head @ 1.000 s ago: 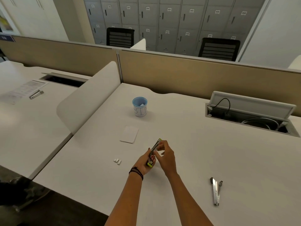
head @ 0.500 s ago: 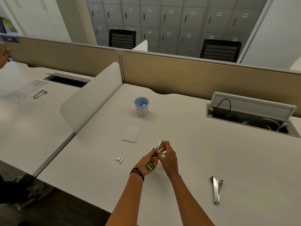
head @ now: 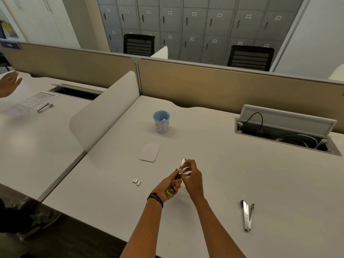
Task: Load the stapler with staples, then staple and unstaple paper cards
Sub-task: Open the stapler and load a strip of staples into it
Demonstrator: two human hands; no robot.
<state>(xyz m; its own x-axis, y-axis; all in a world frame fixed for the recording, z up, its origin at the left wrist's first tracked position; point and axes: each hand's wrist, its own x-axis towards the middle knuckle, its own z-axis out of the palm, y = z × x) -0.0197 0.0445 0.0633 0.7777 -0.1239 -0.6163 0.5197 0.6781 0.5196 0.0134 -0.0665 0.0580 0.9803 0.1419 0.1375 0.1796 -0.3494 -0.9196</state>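
Note:
A small yellow-green stapler [head: 178,175] is held tilted above the white desk [head: 242,179], its metal top pointing away from me. My left hand [head: 168,187] grips its lower end. My right hand [head: 191,175] pinches its upper part; whether a staple strip sits between those fingers is hidden. Three short staple strips [head: 136,181] lie on the desk to the left of my hands. A white paper card [head: 150,152] lies flat further back. A metal staple remover [head: 247,215] rests on the desk at the right.
A blue cup marked BIN [head: 161,121] stands behind the card. An open cable tray [head: 286,131] with wires sits at the back right. A curved white divider [head: 104,112] separates the neighbouring desk, where another person's hand [head: 9,82], a printed sheet and a second stapler [head: 44,108] show.
Both hands stay on the stapler with only slight finger shifts. Another person's hand has come into view at the far left over the neighbouring desk.

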